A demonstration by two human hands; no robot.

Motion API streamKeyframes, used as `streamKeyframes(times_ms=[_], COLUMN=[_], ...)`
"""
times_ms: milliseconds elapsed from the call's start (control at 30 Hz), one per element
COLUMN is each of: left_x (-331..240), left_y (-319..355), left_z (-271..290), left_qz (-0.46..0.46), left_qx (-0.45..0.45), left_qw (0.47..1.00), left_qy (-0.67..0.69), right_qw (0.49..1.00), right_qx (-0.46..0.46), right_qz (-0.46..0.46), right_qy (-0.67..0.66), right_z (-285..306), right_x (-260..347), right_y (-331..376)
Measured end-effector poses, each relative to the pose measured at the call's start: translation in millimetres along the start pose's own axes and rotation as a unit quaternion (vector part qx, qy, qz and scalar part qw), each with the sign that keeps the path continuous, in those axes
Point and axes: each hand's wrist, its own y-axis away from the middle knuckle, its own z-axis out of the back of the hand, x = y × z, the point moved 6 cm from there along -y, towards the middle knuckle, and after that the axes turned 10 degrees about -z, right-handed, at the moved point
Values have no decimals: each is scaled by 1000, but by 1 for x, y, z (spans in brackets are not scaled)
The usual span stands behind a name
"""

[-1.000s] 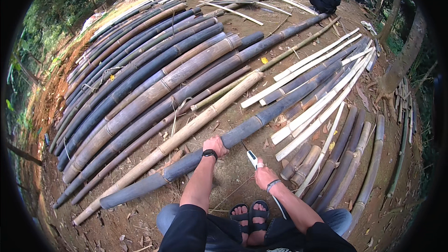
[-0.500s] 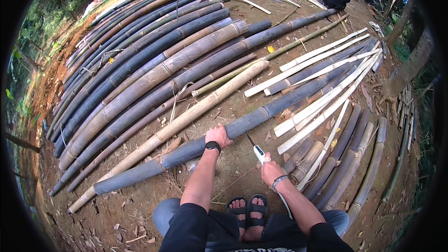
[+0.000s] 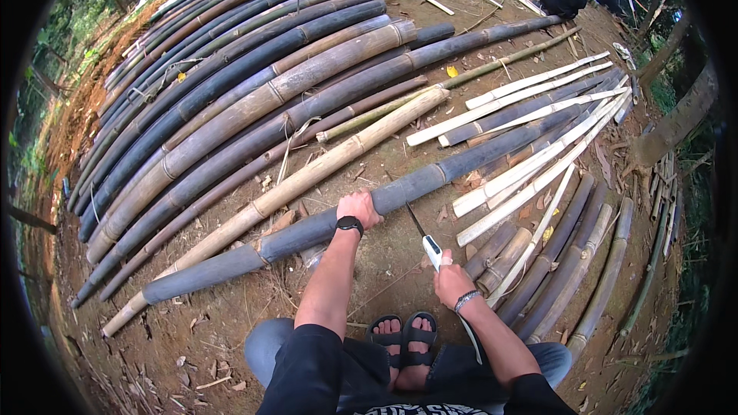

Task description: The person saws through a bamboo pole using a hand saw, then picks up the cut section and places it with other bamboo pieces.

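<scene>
One left grip is clasping bamboo, the four-o'clock right grip a bladed tool that rolling bamboo could jolt.

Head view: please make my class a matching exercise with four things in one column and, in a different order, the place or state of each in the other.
Things
1. Left hand
2. White-handled cutting tool
3. Wristwatch
4. Sandals

Places and states
A. Dark and open-toed
B. On the dark bamboo pole
C. Black, worn just behind the left hand
D. Held in the right hand

Right pairs
1-B, 2-D, 3-C, 4-A
</scene>
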Motion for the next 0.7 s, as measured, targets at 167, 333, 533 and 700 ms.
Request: streamKeyframes(times_ms=[167, 333, 533, 700], left_x=[-3, 5, 2, 0], left_y=[0, -10, -2, -2], left_z=[0, 3, -6, -13], left_qz=[-5, 2, -6, -23], left_qx=[-25, -39, -46, -110], left_qw=[1000, 999, 999, 993], left_qy=[1, 4, 12, -19], right_qw=[1000, 1000, 1000, 1000], right_qx=[-3, -11, -5, -5], right_qz=[-20, 8, 5, 6], right_qy=[-22, -20, -11, -27], right_z=[-11, -7, -18, -19], right_x=[14, -4, 1, 14], right_y=[-18, -10, -6, -23])
